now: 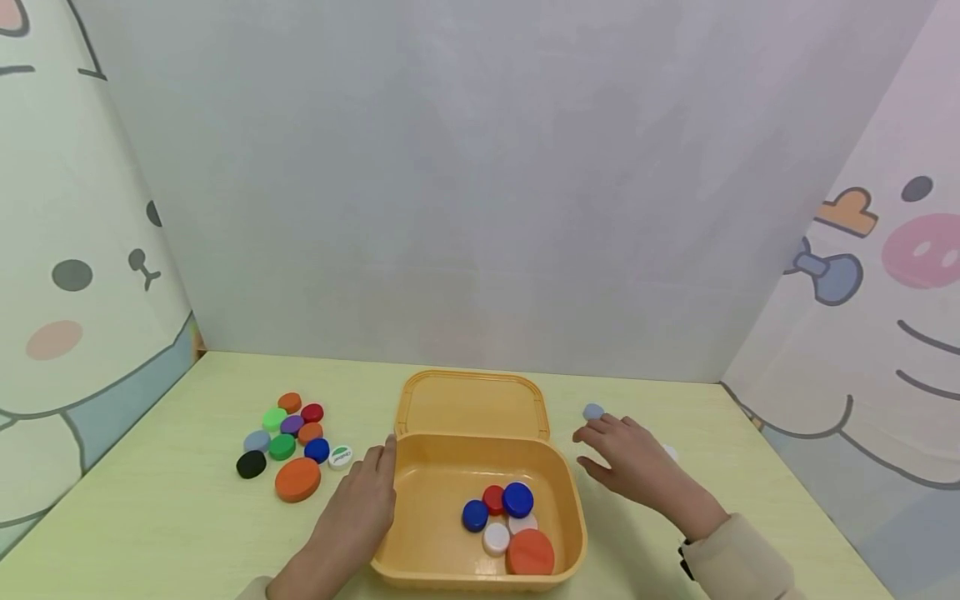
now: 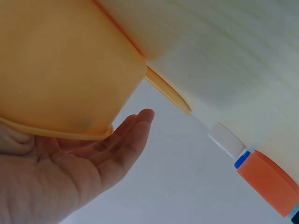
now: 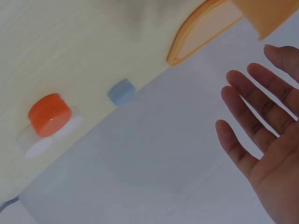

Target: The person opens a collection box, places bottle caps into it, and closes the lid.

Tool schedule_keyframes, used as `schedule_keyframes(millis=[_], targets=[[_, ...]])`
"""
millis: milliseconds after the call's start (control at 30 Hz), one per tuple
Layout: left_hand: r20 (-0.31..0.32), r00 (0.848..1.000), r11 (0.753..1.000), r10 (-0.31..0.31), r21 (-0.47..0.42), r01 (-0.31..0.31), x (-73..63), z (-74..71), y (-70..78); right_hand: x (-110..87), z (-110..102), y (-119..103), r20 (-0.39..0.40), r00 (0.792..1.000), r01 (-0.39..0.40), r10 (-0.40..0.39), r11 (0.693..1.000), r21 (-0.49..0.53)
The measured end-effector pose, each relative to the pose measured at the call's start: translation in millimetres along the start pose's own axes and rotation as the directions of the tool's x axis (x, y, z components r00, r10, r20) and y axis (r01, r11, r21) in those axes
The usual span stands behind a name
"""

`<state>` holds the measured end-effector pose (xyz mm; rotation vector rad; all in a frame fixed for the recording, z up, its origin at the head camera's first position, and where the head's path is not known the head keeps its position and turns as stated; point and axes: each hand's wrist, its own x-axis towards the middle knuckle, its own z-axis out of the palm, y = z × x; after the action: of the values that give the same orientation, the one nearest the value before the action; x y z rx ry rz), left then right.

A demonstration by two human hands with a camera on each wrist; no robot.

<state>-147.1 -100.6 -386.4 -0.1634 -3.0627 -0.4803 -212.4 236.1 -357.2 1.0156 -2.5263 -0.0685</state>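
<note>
My left hand (image 1: 358,508) rests against the left wall of an orange-yellow plastic box (image 1: 427,542), its fingers fairly straight; in the left wrist view the rim crosses the palm. The thumb is largely hidden. Inside the box lie a large orange cap (image 1: 531,552), a red cap (image 1: 493,499), two blue caps (image 1: 517,500) and two white caps (image 1: 496,539). My right hand (image 1: 633,458) hovers right of the box with spread fingers and holds nothing. Just beyond its fingertips is a light blue cap (image 1: 593,412), also seen in the right wrist view.
Behind the box lies its matching lid (image 1: 472,404). Several coloured caps cluster on the left of the table, among them a large orange cap (image 1: 297,480) and a black cap (image 1: 251,464). In the right wrist view, an orange cap (image 3: 49,114) stands by white ones.
</note>
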Motion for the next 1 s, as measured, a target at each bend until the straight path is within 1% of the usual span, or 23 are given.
schedule_keyframes(millis=[267,433,567,733,867,1000], targets=[[0.007,1.000,1.000,-0.004,-0.003,0.004,0.4,0.0,0.5,-18.4,12.5,30.0,-0.027,0.996,-0.091,0.090,0.996,-0.019],[0.009,1.000,1.000,-0.007,-0.006,0.007,0.7,0.3,0.6,-30.6,16.1,45.7,0.015,0.986,-0.165,0.165,0.986,-0.016],[0.007,1.000,1.000,-0.008,-0.008,0.008,0.8,0.6,0.8,-39.7,18.4,57.3,0.077,0.968,-0.240,0.239,0.971,-0.003],[0.008,1.000,1.000,-0.005,-0.002,0.005,1.2,1.1,0.9,-49.9,20.2,67.7,0.158,0.938,-0.314,0.308,0.949,0.011],[0.007,1.000,1.000,-0.003,0.006,0.003,1.1,1.1,0.5,-54.7,21.4,71.7,0.209,0.916,-0.350,0.342,0.937,0.003],[0.006,1.000,1.000,-0.006,0.010,0.006,1.1,1.0,0.4,-58.2,22.5,73.4,0.226,0.907,-0.364,0.354,0.931,0.002]])
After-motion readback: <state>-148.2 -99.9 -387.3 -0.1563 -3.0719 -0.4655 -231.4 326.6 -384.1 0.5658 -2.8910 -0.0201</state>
